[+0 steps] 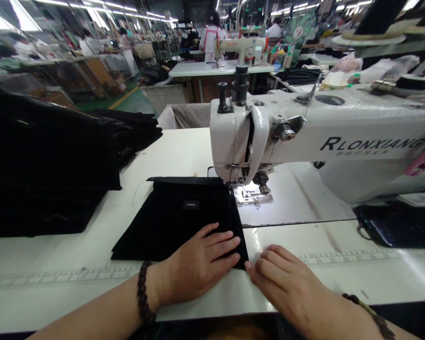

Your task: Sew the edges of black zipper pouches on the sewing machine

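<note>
Our left hand (198,264) lies flat, fingers spread, on the near right corner of the black fabric (177,217). The fabric rests on the tabletop (56,278), its far right corner just beside the presser foot (253,194) of the sewing machine (304,137). Our right hand (286,283), palm down and loose, touches that near corner with its fingertips; neither hand grips anything. To do this well, we judge, we press evenly and line the edge up straight with the foot, without creasing. A stack (49,160) of black pieces sits at left.
</note>
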The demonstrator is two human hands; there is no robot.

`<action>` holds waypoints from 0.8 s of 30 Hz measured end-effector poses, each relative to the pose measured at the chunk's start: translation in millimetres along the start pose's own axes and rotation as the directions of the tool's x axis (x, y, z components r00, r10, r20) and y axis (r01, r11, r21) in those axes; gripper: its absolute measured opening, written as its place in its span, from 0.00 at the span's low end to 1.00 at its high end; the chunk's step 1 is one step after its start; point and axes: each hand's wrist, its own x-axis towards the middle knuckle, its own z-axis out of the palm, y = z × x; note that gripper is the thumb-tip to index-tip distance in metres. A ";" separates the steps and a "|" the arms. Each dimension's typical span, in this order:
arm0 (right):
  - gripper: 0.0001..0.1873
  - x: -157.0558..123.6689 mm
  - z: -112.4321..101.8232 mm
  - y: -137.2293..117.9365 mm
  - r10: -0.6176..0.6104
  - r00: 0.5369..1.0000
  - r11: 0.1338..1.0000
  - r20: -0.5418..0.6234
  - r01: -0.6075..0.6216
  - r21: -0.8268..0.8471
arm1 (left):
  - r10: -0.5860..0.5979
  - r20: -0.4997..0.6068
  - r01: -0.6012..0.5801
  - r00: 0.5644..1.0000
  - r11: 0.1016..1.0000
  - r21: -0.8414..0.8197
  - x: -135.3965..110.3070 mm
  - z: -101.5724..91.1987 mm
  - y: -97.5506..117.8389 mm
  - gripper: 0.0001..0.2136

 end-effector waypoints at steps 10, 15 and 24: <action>0.14 13.7 0.3 -3.9 -0.039 0.999 0.990 -0.025 0.036 -0.138 | 0.013 0.004 -0.013 1.000 1.000 -0.014 -2.4 -1.6 -11.3 0.10; 0.13 16.3 1.1 -4.1 -0.031 0.999 0.983 -0.043 0.023 -0.183 | 0.028 -0.001 -0.028 1.000 0.999 -0.021 -2.9 0.3 -15.2 0.09; 0.14 22.1 8.2 12.8 0.011 1.000 0.973 0.024 -0.005 -0.231 | 0.043 0.011 -0.043 0.999 0.998 -0.046 3.1 2.6 -37.6 0.11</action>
